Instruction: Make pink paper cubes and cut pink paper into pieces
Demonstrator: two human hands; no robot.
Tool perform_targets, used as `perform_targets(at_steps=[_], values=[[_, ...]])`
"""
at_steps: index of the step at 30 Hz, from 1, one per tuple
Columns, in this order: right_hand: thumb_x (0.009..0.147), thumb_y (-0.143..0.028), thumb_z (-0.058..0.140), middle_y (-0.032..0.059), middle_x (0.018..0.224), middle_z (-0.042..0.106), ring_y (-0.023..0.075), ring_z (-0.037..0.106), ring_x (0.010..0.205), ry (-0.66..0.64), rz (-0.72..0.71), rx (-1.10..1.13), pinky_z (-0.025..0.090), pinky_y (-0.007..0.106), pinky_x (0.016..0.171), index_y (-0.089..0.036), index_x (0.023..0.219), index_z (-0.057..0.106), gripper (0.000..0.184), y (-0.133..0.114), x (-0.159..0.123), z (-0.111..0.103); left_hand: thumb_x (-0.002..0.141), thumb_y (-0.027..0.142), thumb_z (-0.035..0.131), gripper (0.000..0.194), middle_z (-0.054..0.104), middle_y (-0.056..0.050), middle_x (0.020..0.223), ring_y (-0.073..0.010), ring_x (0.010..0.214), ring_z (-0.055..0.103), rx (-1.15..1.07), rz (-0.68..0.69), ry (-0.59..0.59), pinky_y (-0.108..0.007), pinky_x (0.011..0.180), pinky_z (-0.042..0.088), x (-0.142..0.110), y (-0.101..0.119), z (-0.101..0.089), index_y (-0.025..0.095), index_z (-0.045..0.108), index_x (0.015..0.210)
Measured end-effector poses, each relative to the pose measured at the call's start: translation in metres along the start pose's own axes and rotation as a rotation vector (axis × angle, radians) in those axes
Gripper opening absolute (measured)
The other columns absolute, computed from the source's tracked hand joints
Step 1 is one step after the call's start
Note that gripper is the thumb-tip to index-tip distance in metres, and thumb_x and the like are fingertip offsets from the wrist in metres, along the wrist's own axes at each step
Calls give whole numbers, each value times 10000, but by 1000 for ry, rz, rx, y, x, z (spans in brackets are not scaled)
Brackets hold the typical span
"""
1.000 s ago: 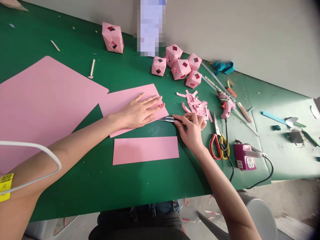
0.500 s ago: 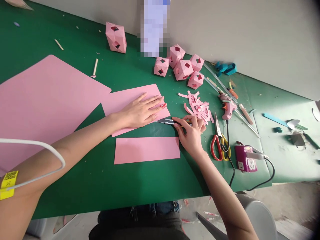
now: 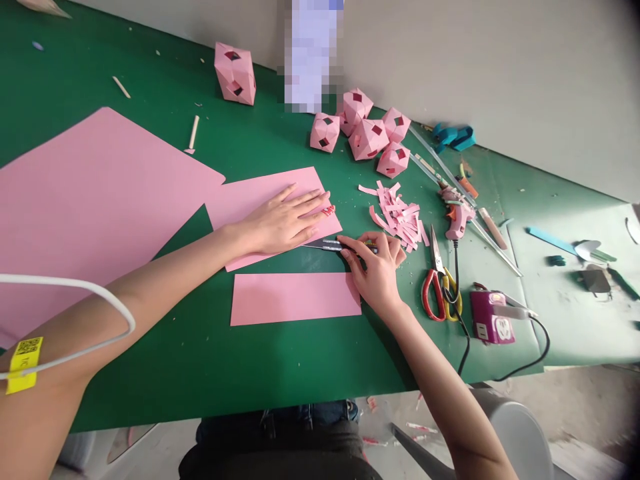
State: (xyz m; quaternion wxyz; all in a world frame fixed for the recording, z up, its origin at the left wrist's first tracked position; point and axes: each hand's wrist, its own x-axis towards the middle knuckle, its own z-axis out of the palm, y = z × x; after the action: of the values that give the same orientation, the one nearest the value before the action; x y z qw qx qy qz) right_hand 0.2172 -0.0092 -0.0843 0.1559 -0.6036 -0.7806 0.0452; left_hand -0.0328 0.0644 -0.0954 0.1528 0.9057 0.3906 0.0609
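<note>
My left hand (image 3: 290, 217) lies flat with fingers spread on a pink paper sheet (image 3: 233, 210), pressing it to the green table. A utility knife (image 3: 327, 245) is gripped in my right hand (image 3: 376, 270); its blade points left, at the lower edge of that sheet beneath my left fingers. Most of the knife's handle is hidden by my fingers. Just below, a separate pink paper strip (image 3: 295, 300) lies flat, its right end near my right hand. A larger pink sheet (image 3: 100, 213) spreads out on the left, under my left forearm.
Several folded pink paper shapes (image 3: 369, 140) stand at the back. Near my right hand lie a heap of pink paper scraps (image 3: 400, 213), scissors (image 3: 439, 280) and a glue gun (image 3: 456, 213). A purple power socket (image 3: 493, 318) with a cable sits at the right.
My right hand has slid the knife a little to the left along the sheet's lower edge. My left hand stays flat on the paper. The view has shifted slightly.
</note>
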Motion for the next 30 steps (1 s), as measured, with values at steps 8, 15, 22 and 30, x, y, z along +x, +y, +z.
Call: perform_targets(at_steps=[8,15,22,30], values=[[1074,-441,515,89,1174,630,309,482,1155,-11,-25,1,332,494,990,-410,1263,760,311,-13,7,5,1112,469,189,631,163,-48,1779,-230,1666,138,15,2,-7,-498,1347,-14,1,-1,2,219,280,1684],[1074,-428,517,88,1180,642,308,483,1150,2,-20,23,335,494,987,-414,1253,765,307,-20,2,5,1108,466,189,631,159,-39,1779,-223,1666,138,7,-11,-26,-489,1347,-11,0,0,-1,226,273,1686],[1074,-418,518,87,1183,644,313,492,1144,6,-3,-18,350,507,1001,-421,1250,775,311,-21,-3,3,1105,431,222,614,151,-39,1780,-223,1667,133,-9,-15,-27,-507,1345,15,0,3,-5,240,269,1687],[1076,-414,509,93,1194,638,306,473,1147,-12,-43,0,333,504,1004,-412,1262,760,312,-33,4,7,1106,428,209,617,161,-50,1777,-221,1666,137,14,-17,-36,-501,1345,15,2,3,-4,216,295,1679]])
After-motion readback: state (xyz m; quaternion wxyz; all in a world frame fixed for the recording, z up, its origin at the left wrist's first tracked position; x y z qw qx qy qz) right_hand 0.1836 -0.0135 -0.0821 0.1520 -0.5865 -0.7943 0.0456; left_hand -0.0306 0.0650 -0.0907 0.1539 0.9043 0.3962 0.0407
